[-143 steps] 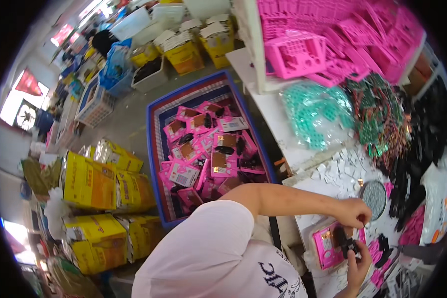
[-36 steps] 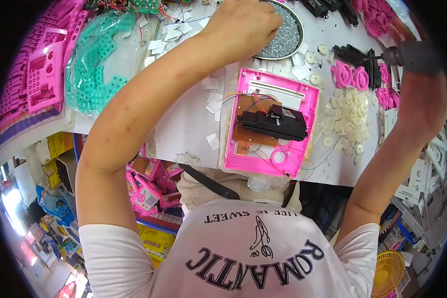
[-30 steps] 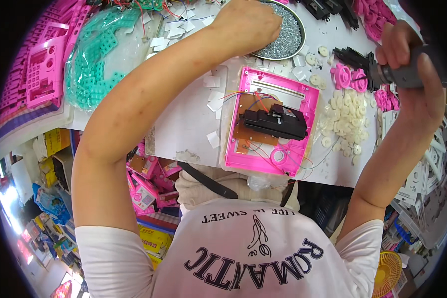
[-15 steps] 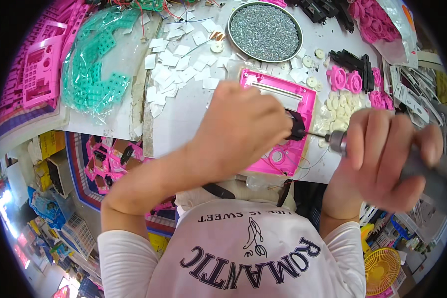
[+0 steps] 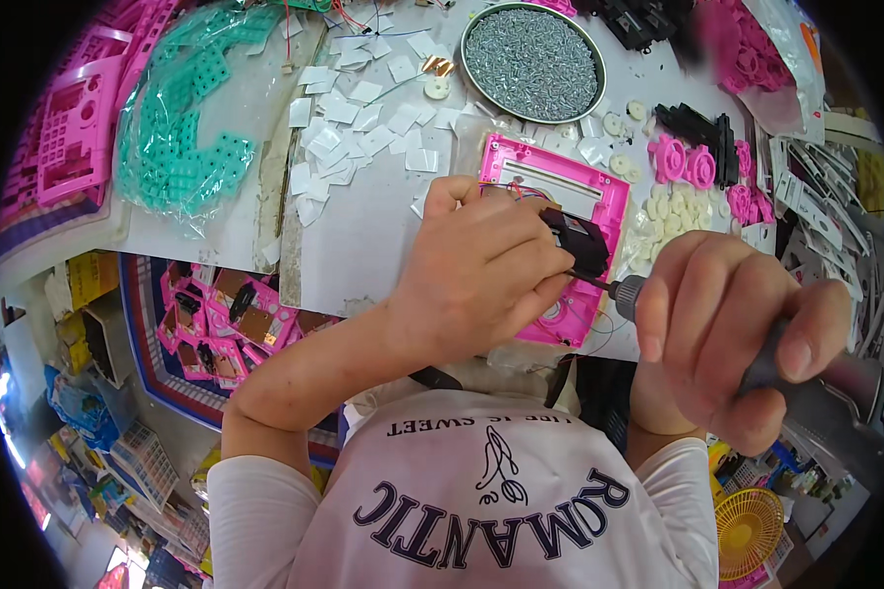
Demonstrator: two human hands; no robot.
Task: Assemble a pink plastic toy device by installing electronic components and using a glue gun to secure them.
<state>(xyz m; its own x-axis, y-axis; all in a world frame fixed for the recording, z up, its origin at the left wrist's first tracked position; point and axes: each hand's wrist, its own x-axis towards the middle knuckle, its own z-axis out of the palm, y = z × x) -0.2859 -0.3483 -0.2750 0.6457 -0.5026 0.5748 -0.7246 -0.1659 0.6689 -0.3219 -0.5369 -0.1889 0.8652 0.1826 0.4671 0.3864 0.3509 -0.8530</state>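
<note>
A pink plastic casing (image 5: 611,188) lies open on the table in front of me. My left hand (image 5: 491,260) is closed on a black plastic part (image 5: 581,243) above the casing, fingertips on its left side. My right hand (image 5: 742,329) is wrapped round a grey power screwdriver (image 5: 835,401), held nearly level from the right. Its thin bit reaches the lower edge of the black part beside my left fingertips; whether a screw sits there is hidden. Thin coloured wires show by my left hand and at the casing's lower right.
Behind the casing stands a round tray (image 5: 465,74) of small metal screws. White square pieces (image 5: 363,116) are scattered to the left, near a bag of green keypads (image 5: 189,147). Cream-coloured parts (image 5: 676,218), pink rings (image 5: 669,159) and black parts (image 5: 702,133) lie to the right.
The screwdriver has moved left and its bit is now lower on the black part. My left hand has shifted slightly downward, and more of the black part shows.
</note>
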